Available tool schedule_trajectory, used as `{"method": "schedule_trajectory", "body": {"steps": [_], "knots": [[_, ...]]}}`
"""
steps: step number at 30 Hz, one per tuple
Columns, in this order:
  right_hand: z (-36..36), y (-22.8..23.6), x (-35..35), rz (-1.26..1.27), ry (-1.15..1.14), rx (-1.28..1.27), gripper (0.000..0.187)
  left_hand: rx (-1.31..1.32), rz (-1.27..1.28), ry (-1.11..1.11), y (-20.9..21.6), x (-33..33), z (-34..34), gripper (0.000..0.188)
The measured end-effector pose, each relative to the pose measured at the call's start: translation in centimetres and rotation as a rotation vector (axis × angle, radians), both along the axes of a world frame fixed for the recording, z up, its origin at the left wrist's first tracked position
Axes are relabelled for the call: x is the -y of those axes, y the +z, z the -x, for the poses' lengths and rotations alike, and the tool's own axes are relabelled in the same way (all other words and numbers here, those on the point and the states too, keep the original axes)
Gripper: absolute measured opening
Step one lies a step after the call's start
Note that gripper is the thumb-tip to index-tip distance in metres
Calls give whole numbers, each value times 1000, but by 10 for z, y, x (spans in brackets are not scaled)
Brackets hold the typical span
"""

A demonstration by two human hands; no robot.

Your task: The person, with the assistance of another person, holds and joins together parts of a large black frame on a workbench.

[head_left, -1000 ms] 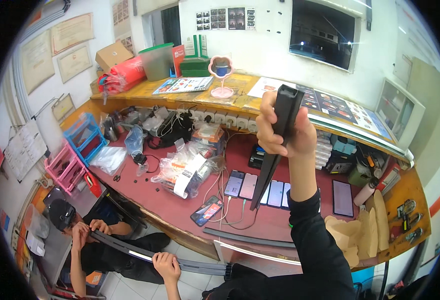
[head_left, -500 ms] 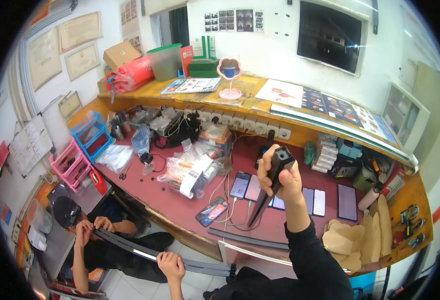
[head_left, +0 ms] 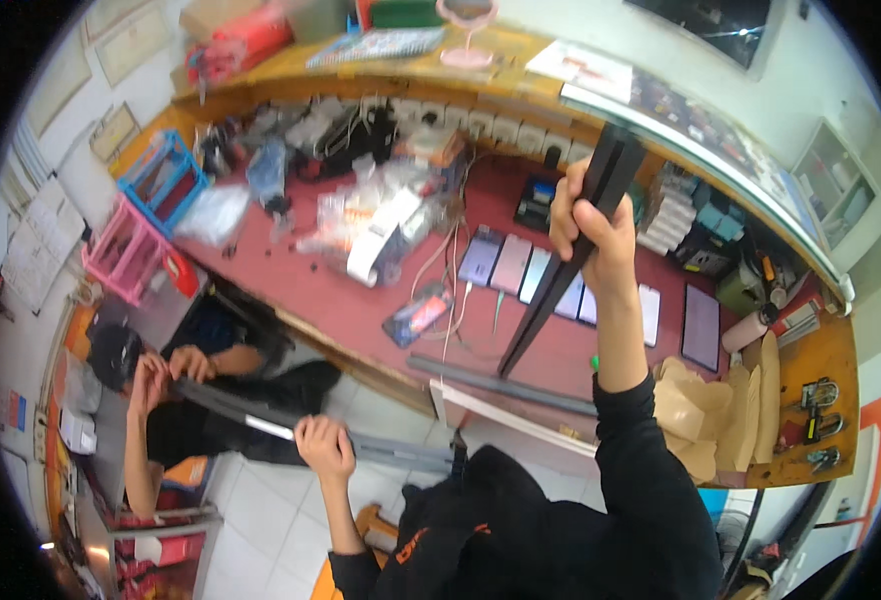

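My right hand (head_left: 601,230) is closed around a long black square bar (head_left: 561,285), held tilted above the red-topped workbench (head_left: 361,325). Its upper end rises toward the shelf; the lower end is close to the bench's front edge, and whether it touches is unclear. My left hand (head_left: 325,447) grips a long dark grey rail (head_left: 401,453) low in front of the bench. That rail runs left to a seated co-worker, whose hands (head_left: 166,372) are at its far end. Another dark strip (head_left: 501,384) lies along the front edge of the bench.
Several phones (head_left: 510,265) lie in a row on the bench, with cables beside them. Plastic-wrapped packages (head_left: 391,215) are heaped left of them. Brown cardboard (head_left: 686,405) and a pink bottle (head_left: 751,328) stand at the right. A wooden shelf (head_left: 506,70) runs above the bench.
The view has tipped downward. My right hand has shifted right, and the black bar now shows more of its length. My left hand still grips the grey rail.
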State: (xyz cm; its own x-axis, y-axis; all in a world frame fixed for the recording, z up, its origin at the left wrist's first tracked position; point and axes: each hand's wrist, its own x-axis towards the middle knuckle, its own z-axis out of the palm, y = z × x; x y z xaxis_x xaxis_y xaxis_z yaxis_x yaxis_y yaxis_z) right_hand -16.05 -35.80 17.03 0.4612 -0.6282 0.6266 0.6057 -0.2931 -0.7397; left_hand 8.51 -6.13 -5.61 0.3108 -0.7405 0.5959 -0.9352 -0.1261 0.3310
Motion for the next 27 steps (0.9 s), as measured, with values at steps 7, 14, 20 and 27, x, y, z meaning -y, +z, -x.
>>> {"method": "schedule_trajectory", "body": {"steps": [7, 14, 20, 27], "knots": [[42, -54, -28, -80, -309, -66, 21, 49, -12, -44, 6, 15, 2, 11], [130, -2, -110, 186, -432, 124, 16, 36, 11, -29, 4, 5, 3, 10], [247, 59, -212, 316, -282, 6, 11, -14, 118, -37, -3, 7, 5, 12], [225, 51, -256, 99, -407, -246, 18, 16, 154, 28, -11, 13, 5, 17]]}}
